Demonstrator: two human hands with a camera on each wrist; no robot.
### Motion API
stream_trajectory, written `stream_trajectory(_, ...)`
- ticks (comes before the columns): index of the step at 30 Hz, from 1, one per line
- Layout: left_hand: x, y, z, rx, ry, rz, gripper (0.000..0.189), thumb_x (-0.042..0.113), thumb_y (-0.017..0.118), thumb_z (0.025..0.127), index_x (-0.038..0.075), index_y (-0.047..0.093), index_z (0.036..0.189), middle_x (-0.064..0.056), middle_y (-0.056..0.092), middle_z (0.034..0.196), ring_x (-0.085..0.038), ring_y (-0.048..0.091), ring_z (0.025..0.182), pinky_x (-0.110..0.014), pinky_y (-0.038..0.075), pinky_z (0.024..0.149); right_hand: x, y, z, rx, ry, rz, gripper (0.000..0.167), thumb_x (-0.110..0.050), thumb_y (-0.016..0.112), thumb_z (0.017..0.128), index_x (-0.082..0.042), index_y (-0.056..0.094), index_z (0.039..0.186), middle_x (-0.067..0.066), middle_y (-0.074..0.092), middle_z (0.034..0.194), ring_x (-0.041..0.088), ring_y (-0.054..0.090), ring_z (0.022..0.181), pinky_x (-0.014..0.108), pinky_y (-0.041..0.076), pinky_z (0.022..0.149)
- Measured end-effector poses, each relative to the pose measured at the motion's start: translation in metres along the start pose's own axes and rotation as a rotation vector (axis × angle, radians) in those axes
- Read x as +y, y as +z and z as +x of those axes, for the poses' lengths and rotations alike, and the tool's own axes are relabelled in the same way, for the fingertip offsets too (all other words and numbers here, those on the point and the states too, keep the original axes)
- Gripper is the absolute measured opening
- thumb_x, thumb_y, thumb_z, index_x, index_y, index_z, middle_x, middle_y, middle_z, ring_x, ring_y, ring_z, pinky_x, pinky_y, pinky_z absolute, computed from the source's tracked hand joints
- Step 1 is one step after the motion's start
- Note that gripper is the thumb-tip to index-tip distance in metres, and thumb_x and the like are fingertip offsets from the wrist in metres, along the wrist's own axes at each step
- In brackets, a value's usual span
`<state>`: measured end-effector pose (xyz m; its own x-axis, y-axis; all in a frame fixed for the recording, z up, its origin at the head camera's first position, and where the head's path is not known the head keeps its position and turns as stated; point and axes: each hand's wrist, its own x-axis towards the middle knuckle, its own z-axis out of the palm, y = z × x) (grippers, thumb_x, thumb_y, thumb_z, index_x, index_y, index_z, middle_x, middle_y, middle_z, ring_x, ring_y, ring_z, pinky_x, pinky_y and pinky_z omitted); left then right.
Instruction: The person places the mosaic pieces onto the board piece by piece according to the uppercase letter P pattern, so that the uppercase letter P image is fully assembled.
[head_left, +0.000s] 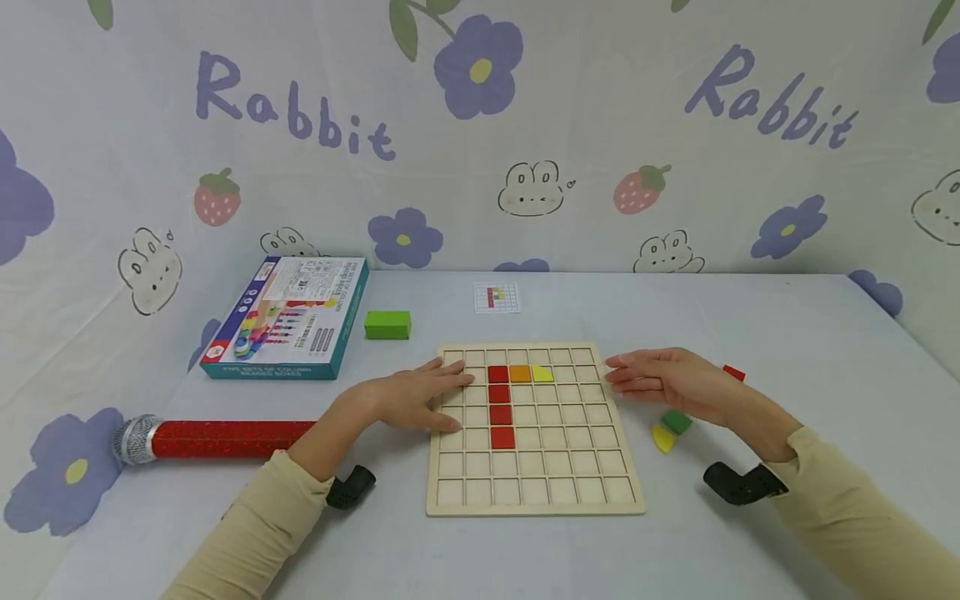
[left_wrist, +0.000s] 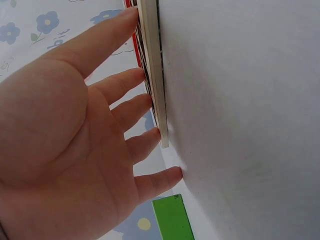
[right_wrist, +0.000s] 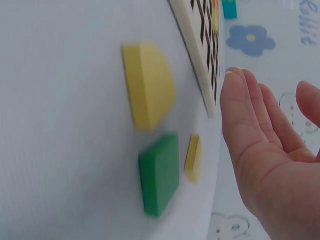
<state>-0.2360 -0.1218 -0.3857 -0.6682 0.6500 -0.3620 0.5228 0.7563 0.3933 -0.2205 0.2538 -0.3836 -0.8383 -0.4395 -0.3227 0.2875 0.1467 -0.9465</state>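
Left fingers [head_left: 453, 382] on board [head_left: 548, 414] edge | right fingers [head_left: 630, 372] beside opposite edge

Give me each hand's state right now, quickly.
Left hand: open, touching the wooden grid board.
Right hand: open, holding nothing, near the board's right edge.

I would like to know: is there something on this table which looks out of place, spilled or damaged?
Perhaps one thing: the red microphone, lying left of the tile board, seems unrelated to a tile puzzle. The placed tiles sit straight, and I see no spill or damage.
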Motion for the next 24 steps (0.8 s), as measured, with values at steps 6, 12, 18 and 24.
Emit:
stream_trajectory(6,0.001,0.000,0.000,0.000,-0.011,-0.020,0.071,0.040,0.062,0.092,0.017,0.029,0.151,-0.004,0.013,0.158,-0.029,0.002,0.144,-0.054,0.013,0.111,0.003,-0.032,-0.004,0.109,-0.005,0.011,0.063,-0.026,0.051,0.100,0.014,0.026,0.143,0.012,0.058,0.125,0.015,0.060,0.110,0.031,0.045,0.094)
stream_trajectory(12,0.000,0.002,0.001,-0.003,-0.012,-0.012,0.072,0.041,0.061,0.092,0.018,0.028,0.152,-0.002,0.013,0.159,-0.027,0.002,0.144,-0.051,0.013,0.112,0.009,-0.068,-0.013,0.209,-0.019,0.164,0.049,-0.026,0.053,0.099,0.001,0.040,0.137,-0.001,0.066,0.110,0.009,0.063,0.102,0.028,0.047,0.090)
stream_trajectory(18,0.000,0.002,0.001,-0.001,-0.021,-0.005,0.072,0.041,0.061,0.092,0.020,0.028,0.152,-0.001,0.012,0.159,-0.026,0.001,0.144,-0.050,0.013,0.112,0.012,-0.095,-0.026,0.269,-0.090,0.281,0.023,-0.023,0.056,0.097,-0.012,0.056,0.117,-0.003,0.068,0.106,0.011,0.064,0.099,0.027,0.048,0.088)
stream_trajectory(24,0.001,0.000,-0.001,0.000,-0.012,-0.017,0.071,0.039,0.061,0.093,0.017,0.028,0.152,-0.004,0.012,0.158,-0.029,0.001,0.144,-0.054,0.012,0.111,0.020,-0.106,-0.034,0.345,-0.160,0.260,0.059,-0.025,0.057,0.096,-0.002,0.030,0.143,-0.009,0.067,0.103,0.006,0.064,0.098,0.025,0.048,0.086)
